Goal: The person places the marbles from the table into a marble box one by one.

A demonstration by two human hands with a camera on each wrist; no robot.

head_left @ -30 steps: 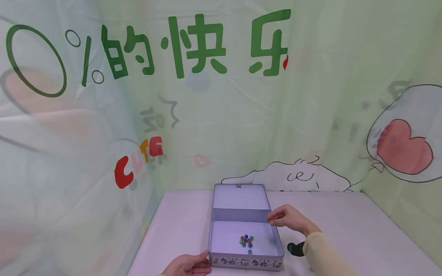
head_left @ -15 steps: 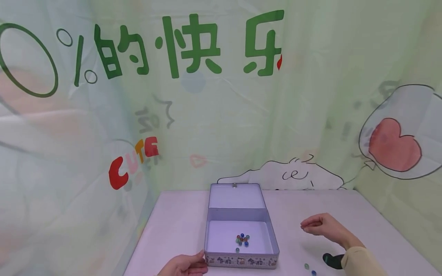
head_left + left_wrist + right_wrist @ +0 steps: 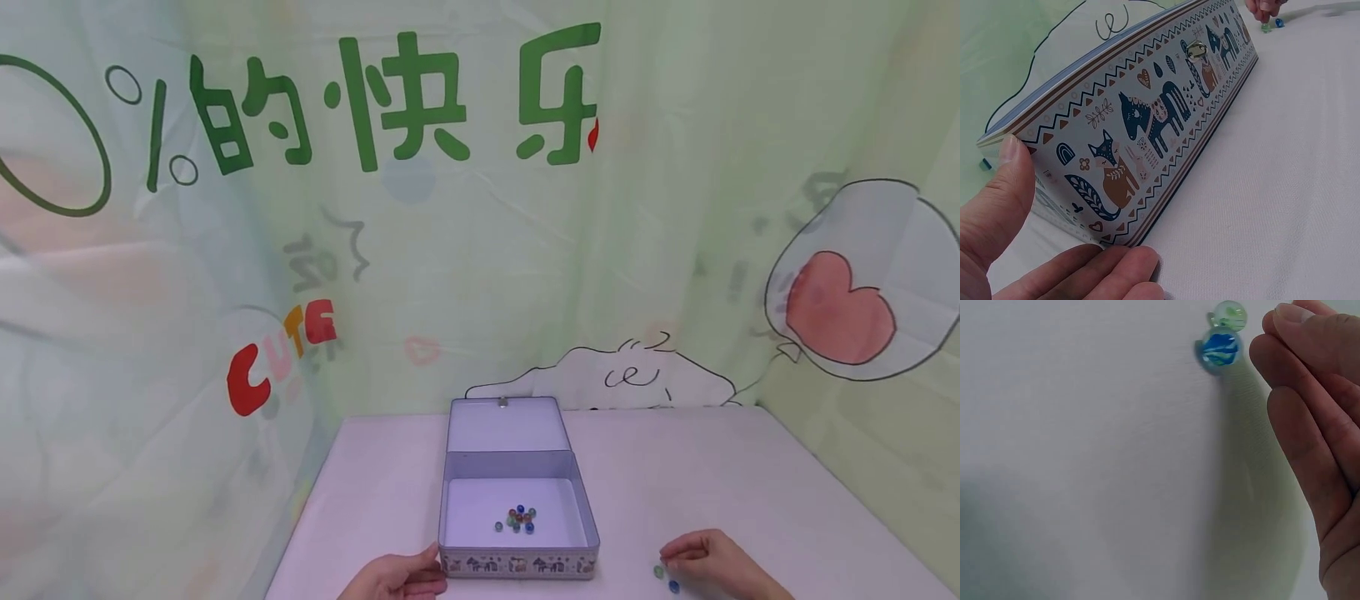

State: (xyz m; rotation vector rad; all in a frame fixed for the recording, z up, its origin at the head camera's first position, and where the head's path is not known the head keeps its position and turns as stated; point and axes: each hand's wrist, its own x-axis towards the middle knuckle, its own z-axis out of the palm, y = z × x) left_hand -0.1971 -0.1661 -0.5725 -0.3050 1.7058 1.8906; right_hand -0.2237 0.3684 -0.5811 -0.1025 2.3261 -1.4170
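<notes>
Marbles are lying in two places: a small cluster of coloured glass marbles (image 3: 517, 518) inside the open rectangular metal tin with fox-and-horse patterned sides (image 3: 517, 564), low in the middle of the frame, and a blue marble (image 3: 1220, 347) and a green marble (image 3: 1230, 315) on the white cloth-covered bench (image 3: 720, 492) at lower right. The left hand (image 3: 397, 577) is gripping the tin's near corner (apparently steadying it). The right hand (image 3: 705, 560) is hovering, fingers curled and holding nothing, just beside the loose pair. A pale green printed backdrop (image 3: 480, 208) is enclosing the bench.
</notes>
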